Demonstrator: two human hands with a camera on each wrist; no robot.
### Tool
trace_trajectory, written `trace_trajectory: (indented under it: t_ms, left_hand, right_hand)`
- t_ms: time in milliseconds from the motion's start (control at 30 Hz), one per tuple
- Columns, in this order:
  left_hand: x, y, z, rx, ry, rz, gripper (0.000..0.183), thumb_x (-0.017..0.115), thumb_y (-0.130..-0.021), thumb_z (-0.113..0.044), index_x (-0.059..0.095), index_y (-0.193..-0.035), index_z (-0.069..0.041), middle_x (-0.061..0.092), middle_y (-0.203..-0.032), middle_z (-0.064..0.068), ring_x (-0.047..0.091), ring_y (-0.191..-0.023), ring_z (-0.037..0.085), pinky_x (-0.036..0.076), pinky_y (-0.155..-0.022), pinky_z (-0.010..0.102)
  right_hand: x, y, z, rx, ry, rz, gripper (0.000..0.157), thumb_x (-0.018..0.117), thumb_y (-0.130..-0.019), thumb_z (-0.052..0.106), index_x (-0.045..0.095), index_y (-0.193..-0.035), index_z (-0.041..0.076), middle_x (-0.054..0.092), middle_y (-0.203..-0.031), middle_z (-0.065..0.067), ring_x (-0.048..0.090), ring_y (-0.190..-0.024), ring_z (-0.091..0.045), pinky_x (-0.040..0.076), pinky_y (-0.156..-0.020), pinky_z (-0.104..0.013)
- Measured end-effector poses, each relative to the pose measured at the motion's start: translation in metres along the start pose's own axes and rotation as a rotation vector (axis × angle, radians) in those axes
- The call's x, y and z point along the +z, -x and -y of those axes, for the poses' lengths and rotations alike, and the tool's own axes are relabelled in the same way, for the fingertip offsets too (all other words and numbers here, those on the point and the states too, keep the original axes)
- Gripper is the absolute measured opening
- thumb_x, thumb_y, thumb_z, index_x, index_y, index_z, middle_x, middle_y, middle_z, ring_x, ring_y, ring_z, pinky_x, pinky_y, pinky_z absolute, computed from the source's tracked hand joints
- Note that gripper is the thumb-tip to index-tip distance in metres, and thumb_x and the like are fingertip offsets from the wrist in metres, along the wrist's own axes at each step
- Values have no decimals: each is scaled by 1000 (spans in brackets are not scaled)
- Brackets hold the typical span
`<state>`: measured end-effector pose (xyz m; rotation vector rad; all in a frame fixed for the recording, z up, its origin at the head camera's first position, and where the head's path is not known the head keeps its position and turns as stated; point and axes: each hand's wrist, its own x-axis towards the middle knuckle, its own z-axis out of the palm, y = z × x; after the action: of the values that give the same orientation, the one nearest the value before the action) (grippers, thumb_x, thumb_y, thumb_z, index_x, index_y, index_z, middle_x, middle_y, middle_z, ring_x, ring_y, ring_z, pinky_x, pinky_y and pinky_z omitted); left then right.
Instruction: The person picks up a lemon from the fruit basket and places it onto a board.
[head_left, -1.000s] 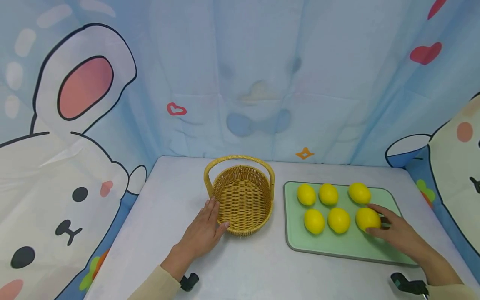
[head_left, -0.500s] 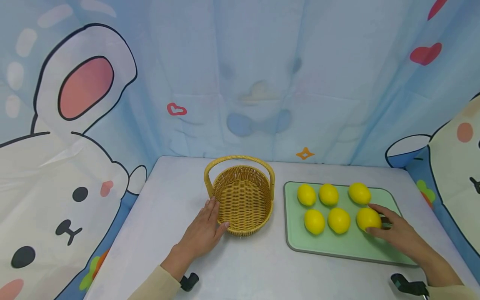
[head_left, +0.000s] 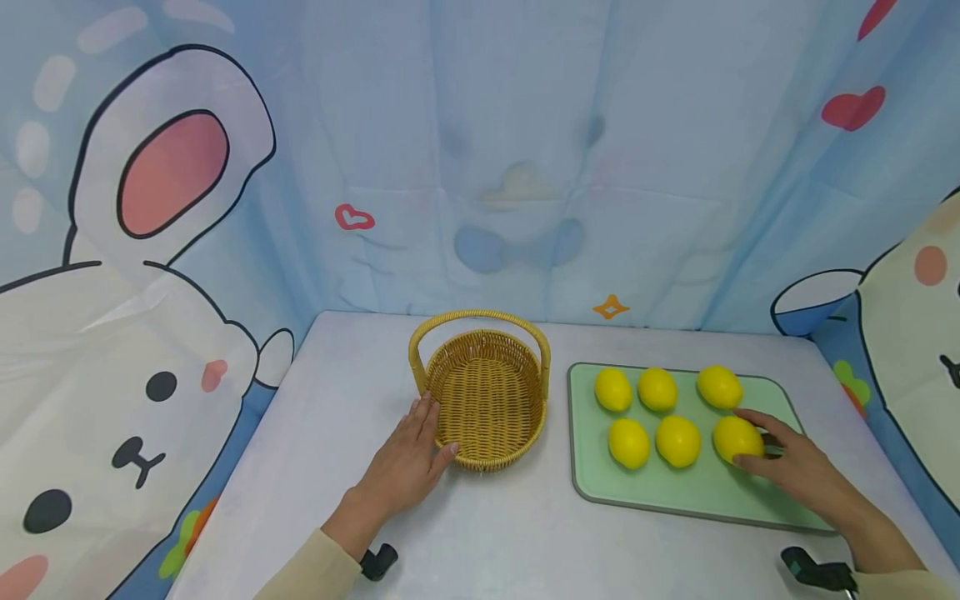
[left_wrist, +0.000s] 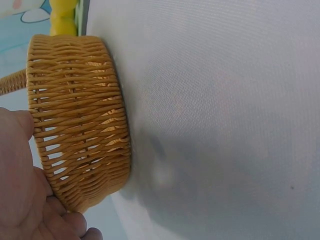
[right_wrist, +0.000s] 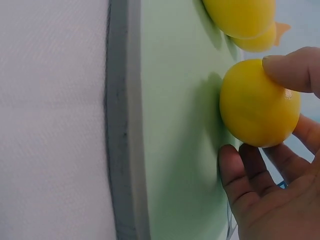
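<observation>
My left hand (head_left: 401,467) rests with its fingers extended against the left side of a round wicker basket (head_left: 483,461) with an arched handle. In the left wrist view the thumb touches the rim of the basket (left_wrist: 82,120), and the other fingers lie along its outer wall. Farther right, my right hand (head_left: 806,473) holds a yellow lemon (head_left: 733,440) between thumb and fingers, at the front right of the lemons. The right wrist view has the thumb on one side of this lemon (right_wrist: 257,107) and fingers on the other, close over the green tray (right_wrist: 175,165).
Several other lemons (head_left: 678,440) sit in two rows on the green tray (head_left: 645,492), right of the basket. A white cloth covers the table (head_left: 517,542). Behind it hangs a blue printed curtain (head_left: 517,167).
</observation>
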<state>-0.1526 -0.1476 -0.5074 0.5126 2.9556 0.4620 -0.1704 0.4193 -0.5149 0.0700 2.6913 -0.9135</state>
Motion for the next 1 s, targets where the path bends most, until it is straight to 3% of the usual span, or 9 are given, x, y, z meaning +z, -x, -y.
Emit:
trace_trajectory:
  t_ms: [633, 833, 1000]
  left_hand:
    - [-1, -3, -4, 6, 17, 4, 82, 35, -113, -56, 20, -166, 3, 7, -177, 18, 14, -164, 35, 20, -133, 47]
    - [-2, -3, -4, 7, -1, 5, 82, 34, -112, -58, 20, -167, 3, 8, -177, 18, 12, -164, 34, 19, -133, 47]
    - [-3, -3, -2, 12, -5, -1, 82, 35, -112, -58, 21, -166, 3, 10, -177, 18, 12, -164, 35, 19, -133, 48]
  right_hand:
    - [-3, 3, -3, 16, -21, -6, 101, 67, -101, 54, 15, -166, -4, 21, -161, -42, 34, -134, -62, 40, -97, -80]
    - [-3, 5, -1, 21, -34, -51, 98, 62, -104, 56, 15, -166, -3, 18, -163, -43, 32, -135, -62, 36, -98, -82]
    - [-1, 7, 0, 6, -36, -143, 90, 56, -107, 53, 19, -164, -6, 24, -159, -45, 36, -133, -62, 42, -96, -80]
